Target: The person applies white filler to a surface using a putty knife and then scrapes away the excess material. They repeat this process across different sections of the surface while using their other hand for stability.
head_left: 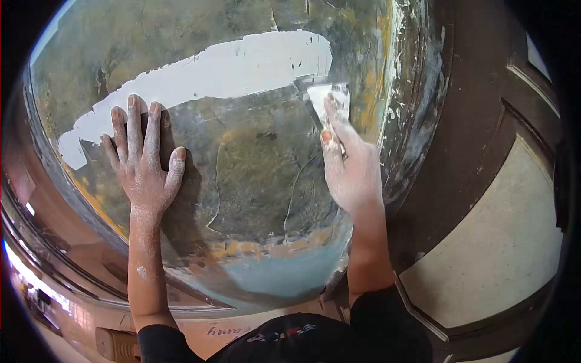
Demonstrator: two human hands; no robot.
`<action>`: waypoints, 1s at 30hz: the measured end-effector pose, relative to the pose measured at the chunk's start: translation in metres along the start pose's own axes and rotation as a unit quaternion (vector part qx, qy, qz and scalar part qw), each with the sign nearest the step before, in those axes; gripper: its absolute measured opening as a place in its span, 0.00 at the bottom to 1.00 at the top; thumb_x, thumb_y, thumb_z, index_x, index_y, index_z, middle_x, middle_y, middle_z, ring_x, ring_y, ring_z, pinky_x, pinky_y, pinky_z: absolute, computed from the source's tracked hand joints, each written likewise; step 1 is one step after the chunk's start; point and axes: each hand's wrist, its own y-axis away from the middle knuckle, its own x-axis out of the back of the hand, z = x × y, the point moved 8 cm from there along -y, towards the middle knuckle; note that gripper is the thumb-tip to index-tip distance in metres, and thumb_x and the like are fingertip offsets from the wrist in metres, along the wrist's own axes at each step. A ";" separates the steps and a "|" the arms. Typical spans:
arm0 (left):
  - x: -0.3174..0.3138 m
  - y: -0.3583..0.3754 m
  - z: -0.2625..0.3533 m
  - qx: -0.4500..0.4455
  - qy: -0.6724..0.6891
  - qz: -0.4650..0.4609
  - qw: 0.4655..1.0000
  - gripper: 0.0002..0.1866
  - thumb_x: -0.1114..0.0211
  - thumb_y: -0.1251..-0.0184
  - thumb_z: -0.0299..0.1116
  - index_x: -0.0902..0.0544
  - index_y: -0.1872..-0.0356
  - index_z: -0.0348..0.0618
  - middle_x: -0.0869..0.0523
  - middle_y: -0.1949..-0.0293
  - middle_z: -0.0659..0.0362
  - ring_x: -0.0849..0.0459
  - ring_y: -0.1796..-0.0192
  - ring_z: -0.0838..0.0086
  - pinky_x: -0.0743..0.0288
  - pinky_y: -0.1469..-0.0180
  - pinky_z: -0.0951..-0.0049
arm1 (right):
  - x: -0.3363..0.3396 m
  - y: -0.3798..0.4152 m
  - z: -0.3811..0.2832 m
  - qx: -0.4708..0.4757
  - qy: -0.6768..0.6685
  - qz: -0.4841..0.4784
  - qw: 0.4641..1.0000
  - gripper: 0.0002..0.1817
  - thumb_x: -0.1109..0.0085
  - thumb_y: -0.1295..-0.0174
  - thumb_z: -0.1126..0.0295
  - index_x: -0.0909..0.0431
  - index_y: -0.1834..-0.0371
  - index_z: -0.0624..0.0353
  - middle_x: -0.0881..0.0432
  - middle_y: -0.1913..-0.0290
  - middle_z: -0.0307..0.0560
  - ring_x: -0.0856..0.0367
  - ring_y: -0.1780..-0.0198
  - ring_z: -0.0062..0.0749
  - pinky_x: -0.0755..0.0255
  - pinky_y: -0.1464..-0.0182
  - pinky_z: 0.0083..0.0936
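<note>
My right hand [356, 163] grips a putty knife [327, 100], its index finger stretched along the blade. White filler smears the blade, which lies against the wall just below the right end of a white filler patch [242, 63]. Fingers spread, my left hand [144, 160] rests on or close to the wall, its fingertips at the lower edge of that patch. Pale dust coats both hands. The wall [260, 157] is dark, mottled grey-green, with several cracks running down it. Most of the knife's handle is hidden in my right hand.
To the right stands a dark brown wooden frame with a pale panel [484, 242]. Flaking white and orange paint [393, 72] runs along the wall's right edge. A light blue band [284, 269] crosses the lower wall. A brown object [115, 343] sits at lower left.
</note>
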 end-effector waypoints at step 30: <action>-0.004 0.016 0.012 0.038 0.036 -0.040 0.998 0.40 0.37 0.37 0.55 0.29 0.23 0.55 0.43 0.17 0.53 0.52 0.16 0.48 0.60 0.23 0.30 | -0.026 0.036 0.025 -0.053 -0.015 -0.064 0.996 0.33 0.52 0.25 0.68 0.44 0.17 0.42 0.19 0.68 0.70 0.17 0.63 0.63 0.26 0.58 0.46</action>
